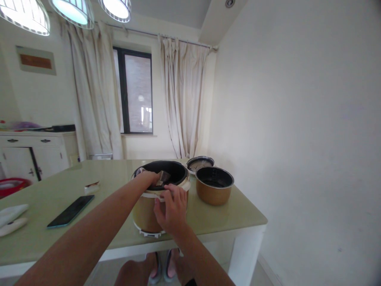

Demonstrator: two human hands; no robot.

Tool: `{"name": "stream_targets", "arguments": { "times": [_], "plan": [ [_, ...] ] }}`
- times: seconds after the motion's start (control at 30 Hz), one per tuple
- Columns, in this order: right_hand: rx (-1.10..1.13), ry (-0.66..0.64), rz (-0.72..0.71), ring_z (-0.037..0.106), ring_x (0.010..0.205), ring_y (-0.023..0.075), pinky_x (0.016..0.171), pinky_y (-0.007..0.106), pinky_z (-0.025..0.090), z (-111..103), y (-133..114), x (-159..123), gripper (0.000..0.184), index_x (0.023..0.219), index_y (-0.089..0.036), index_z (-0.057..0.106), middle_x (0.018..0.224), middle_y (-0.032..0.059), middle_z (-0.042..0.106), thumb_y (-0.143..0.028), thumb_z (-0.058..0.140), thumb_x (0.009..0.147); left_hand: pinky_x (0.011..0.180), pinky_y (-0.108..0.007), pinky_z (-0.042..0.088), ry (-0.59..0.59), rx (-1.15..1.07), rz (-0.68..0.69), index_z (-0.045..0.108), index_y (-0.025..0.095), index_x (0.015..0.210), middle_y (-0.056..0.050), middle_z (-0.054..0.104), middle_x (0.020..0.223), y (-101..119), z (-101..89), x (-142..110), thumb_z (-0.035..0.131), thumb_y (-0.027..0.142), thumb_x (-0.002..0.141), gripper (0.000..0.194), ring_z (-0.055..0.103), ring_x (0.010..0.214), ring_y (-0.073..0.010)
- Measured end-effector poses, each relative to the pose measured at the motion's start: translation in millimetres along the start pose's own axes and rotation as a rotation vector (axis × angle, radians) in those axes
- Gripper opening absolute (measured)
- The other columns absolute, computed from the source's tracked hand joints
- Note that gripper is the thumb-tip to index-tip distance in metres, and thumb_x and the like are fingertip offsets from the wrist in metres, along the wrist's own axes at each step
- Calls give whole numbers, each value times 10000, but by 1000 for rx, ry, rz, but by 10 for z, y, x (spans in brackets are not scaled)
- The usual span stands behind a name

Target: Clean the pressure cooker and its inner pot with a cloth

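Note:
A gold-and-cream electric cooker body [147, 212] stands near the table's front edge, its dark inside facing up. Over its rim reaches my left hand [150, 178], closed, with the fingers mostly hidden. A grey-brown, cloth-like piece [163, 178] shows at those fingers, inside the cooker; its exact kind is unclear. My right hand [172, 204] grips the cooker's near rim, fingers bent over the top and thumb against the outside. To the right sits the gold inner pot [213, 194] with a dark interior, apart from both hands. Behind it lies a round lid [200, 163], inner side up.
The pale green tabletop [119, 234] has its right corner near a white wall. A phone [70, 211] lies left of my arm, with a small white item [91, 187] beyond it. White objects [13, 218] rest at the far left. A white cabinet [38, 155] stands behind.

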State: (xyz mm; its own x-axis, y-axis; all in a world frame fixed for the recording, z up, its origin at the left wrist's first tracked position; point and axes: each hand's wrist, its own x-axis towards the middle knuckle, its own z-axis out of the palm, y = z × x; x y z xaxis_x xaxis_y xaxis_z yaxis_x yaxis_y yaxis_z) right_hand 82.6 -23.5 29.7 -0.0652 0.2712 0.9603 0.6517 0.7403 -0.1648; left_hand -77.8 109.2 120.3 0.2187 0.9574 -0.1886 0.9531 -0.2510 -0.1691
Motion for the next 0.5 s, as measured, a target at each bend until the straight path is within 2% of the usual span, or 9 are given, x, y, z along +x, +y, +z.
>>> {"name": "stream_targets", "arguments": {
  "times": [0.17, 0.3, 0.4, 0.5],
  "plan": [
    [16, 7, -3, 599, 1105, 249, 979, 423, 464, -16, -3, 15, 70, 984, -216, 621, 1181, 103, 652, -281, 606, 963, 1091, -578, 495, -87, 2, -27, 648, 256, 1465, -221, 639, 1479, 56, -15, 22, 744, 296, 787, 686, 612, 1355, -441],
    [22, 14, -9, 591, 1106, 244, 983, 418, 458, -12, -5, 14, 58, 973, -214, 617, 1185, 101, 649, -267, 618, 950, 1073, -529, 514, -114, -38, 19, 711, 213, 1373, -218, 703, 1394, 67, -72, -4, 738, 320, 755, 627, 639, 1318, -421],
    [17, 20, -11, 580, 1117, 243, 991, 413, 448, 8, 0, -9, 64, 977, -212, 616, 1182, 99, 644, -260, 629, 937, 979, -404, 564, -176, -116, 125, 787, 169, 1179, -165, 790, 1215, 53, -148, -89, 673, 328, 783, 442, 720, 1155, -332],
    [-8, 10, -20, 571, 1102, 243, 973, 412, 438, 3, 29, 1, 73, 968, -210, 614, 1173, 96, 636, -267, 631, 926, 810, -322, 592, -268, -187, 245, 802, 167, 1047, -87, 824, 1023, 79, -240, -180, 618, 251, 778, 336, 748, 942, -255]
  ]
}}
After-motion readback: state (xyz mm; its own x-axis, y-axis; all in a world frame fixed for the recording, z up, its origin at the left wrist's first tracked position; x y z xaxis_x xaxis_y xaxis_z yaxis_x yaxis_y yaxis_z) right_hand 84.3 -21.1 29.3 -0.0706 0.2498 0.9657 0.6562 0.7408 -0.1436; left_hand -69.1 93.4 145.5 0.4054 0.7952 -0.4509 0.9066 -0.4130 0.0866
